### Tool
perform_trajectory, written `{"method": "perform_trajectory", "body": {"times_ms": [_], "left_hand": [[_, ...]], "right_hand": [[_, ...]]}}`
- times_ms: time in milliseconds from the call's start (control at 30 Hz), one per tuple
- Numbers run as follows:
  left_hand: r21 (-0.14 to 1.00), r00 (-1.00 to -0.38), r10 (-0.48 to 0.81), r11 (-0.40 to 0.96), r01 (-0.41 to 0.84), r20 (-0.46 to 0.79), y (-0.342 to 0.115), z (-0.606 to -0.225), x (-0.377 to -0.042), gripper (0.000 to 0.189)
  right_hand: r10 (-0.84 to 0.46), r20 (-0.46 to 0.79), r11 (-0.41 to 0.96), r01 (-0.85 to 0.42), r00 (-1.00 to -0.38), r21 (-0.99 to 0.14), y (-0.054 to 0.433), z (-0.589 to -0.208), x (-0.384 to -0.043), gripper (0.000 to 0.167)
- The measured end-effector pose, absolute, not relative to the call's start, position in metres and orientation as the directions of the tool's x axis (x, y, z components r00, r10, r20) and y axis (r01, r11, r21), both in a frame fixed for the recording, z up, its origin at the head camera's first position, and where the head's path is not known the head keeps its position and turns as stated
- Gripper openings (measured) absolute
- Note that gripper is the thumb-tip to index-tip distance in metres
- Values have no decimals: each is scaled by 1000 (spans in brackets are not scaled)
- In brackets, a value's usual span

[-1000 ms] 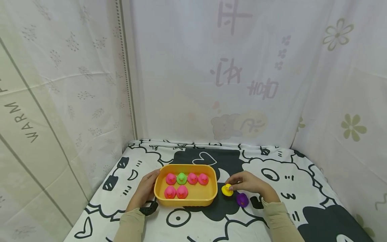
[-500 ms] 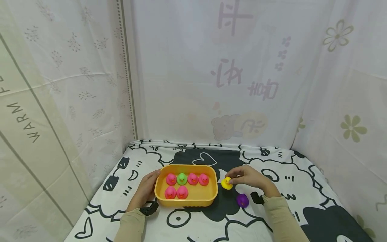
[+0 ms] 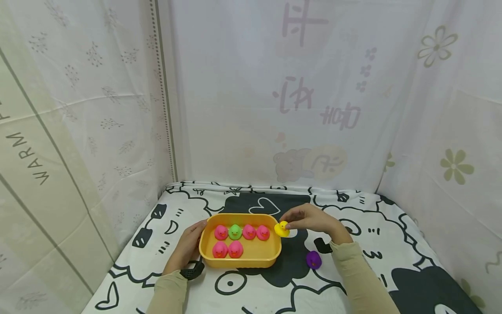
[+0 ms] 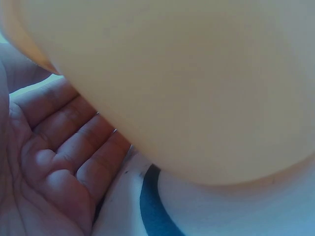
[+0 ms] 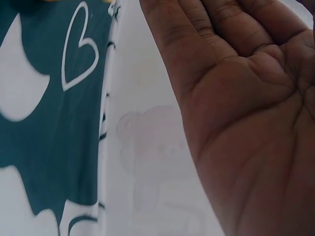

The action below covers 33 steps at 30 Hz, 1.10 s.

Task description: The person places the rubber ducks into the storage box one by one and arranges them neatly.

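Note:
In the head view, my right hand (image 3: 310, 220) pinches a yellow rubber duck (image 3: 281, 229) between thumb and fingers, at the right rim of a yellow plastic basin (image 3: 260, 261). The left hand (image 3: 189, 244) holds that basin at its left side. The left wrist view shows this hand's thumb (image 4: 27, 71) by the rim and its fingers against the outer wall (image 4: 197, 98). Inside the basin sit several pink ducks (image 3: 235, 249) and one green duck (image 3: 235, 232), in two rows. A purple duck (image 3: 313, 260) lies on the cloth near the right forearm. The right wrist view hides the held duck.
A black-and-white cartoon cloth (image 3: 231, 282) covers the table. Pale printed curtains (image 3: 251, 109) close off the back and both sides. Dark bands (image 3: 193, 270) are on both wrists.
My right hand has lifted the yellow duck from beside the purple one and carried it left and away from me to the basin's right rim. The left hand and basin have stayed put.

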<state>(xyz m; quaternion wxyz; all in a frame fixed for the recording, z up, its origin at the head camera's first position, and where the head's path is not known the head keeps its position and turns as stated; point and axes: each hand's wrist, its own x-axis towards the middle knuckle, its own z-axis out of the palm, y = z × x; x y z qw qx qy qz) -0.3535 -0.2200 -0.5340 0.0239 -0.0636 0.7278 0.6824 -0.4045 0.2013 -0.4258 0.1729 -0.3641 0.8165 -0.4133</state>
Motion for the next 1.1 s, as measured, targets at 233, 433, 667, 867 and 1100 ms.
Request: {"method": "perform_trajectory", "body": {"times_ms": [233,433,667,867,1100], "left_hand": [[990,-991,-59,58,-125,-122,-221,-535,-354,70],[991,-992,-56,61,-121,-117,-221,-532,-354,72],[994,-994,-37,42,-103,-102,-221,-532,-354,66],[995,-994,-38,12,-101,-100,-220,-533,-353,61],[996,-996,-36,20,-85,-84,-220,-535,-353,64]], "right_hand": [[-797,-25,384,-474,-604,-792,167,-418,-411,30],[-841,-80,408,-529,-536,-744,134,-414,-413,28],[-852,-162,446,-529,-497,-722,108,-433,-412,29],[-862,-172,444,-545,-478,-711,100,-453,-410,23],[-855,-153,454,-571,-496,-684,97,-458,-409,24]]}}
